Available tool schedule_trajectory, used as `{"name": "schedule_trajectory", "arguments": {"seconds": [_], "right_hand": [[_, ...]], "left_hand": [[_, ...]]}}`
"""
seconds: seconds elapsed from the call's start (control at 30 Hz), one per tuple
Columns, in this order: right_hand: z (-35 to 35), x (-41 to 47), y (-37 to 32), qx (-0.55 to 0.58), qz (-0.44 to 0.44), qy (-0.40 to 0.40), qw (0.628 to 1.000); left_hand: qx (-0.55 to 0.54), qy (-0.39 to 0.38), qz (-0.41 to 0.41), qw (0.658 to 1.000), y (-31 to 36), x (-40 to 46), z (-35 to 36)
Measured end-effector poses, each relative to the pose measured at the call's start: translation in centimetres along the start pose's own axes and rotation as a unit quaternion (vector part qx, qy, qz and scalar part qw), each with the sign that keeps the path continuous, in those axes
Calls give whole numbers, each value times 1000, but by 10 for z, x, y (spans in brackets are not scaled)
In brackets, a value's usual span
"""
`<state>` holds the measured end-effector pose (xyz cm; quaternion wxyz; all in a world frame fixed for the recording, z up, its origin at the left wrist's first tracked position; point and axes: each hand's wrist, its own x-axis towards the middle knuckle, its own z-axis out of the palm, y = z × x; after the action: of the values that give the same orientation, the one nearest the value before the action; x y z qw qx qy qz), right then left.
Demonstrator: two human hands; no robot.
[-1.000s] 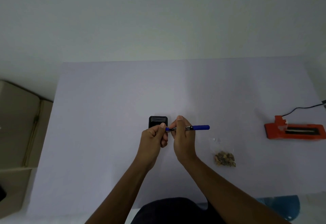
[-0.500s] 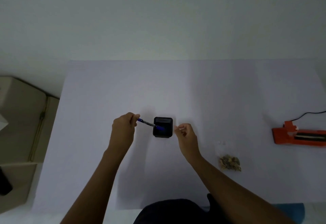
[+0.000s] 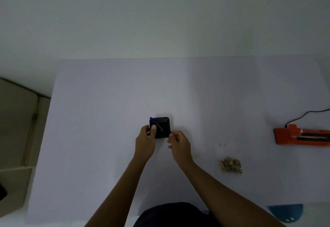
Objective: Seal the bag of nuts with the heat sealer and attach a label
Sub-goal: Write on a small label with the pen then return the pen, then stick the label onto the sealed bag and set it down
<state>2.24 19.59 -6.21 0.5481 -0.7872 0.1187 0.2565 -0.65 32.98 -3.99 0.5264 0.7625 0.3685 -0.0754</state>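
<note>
A: How far along does it look?

B: Late, I'd judge; the bag of nuts [image 3: 231,165] lies flat on the worktop [image 3: 107,101], well to the right of both hands, and nobody is touching it; whether its mouth is sealed I cannot tell, the clear film is too faint. The heat sealer [image 3: 301,136] sits well apart at the far right edge, its cord [image 3: 307,114] trailing off; it is unattended.

A: And the hands?

B: Both are at the black pen holder [image 3: 160,127] in the middle; the left hand [image 3: 145,141] has its grip closed on the blue pen [image 3: 157,125], which lies slanted across the holder's mouth; the right hand [image 3: 178,143] is just beside the holder with fingertips pinched together; on a label or a cap, or on nothing, I cannot tell.

A: What's left?

B: Probably the label; I see none on the bag, though a small pale scrap [image 3: 194,155] lies near the right wrist, too small to name.

A: Anything in the way?

B: No; the worktop between hands and bag is bare; a cardboard box [image 3: 16,119] stands off to the left, clear of everything.
</note>
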Motion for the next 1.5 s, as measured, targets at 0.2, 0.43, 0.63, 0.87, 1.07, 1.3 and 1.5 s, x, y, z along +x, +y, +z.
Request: {"name": "schedule_trajectory", "arguments": {"seconds": [0.2, 0.43, 0.63, 0.87, 1.07, 1.3, 1.5], "right_hand": [[13, 34, -25, 12, -10, 19, 1000], [27, 84, -63, -39, -23, 20, 999], [7, 87, -68, -66, -50, 29, 996], [-70, 56, 6, -37, 10, 83, 996], [-105, 10, 81, -47, 63, 110, 991], [-109, -19, 116, -41, 36, 104, 993], [-108, -25, 127, -13, 34, 104, 994]], "left_hand": [[-51, -29, 36, 998, 17, 28, 7], [-32, -37, 75, 996, 49, 82, 2], [-67, -25, -1, 997, 48, 83, -1], [27, 64, 113, 991, 20, 9, 28], [112, -135, 87, 981, -16, -39, 98], [219, -155, 146, 952, -25, -48, 148], [301, -128, 173, 929, -24, -49, 160]]}}
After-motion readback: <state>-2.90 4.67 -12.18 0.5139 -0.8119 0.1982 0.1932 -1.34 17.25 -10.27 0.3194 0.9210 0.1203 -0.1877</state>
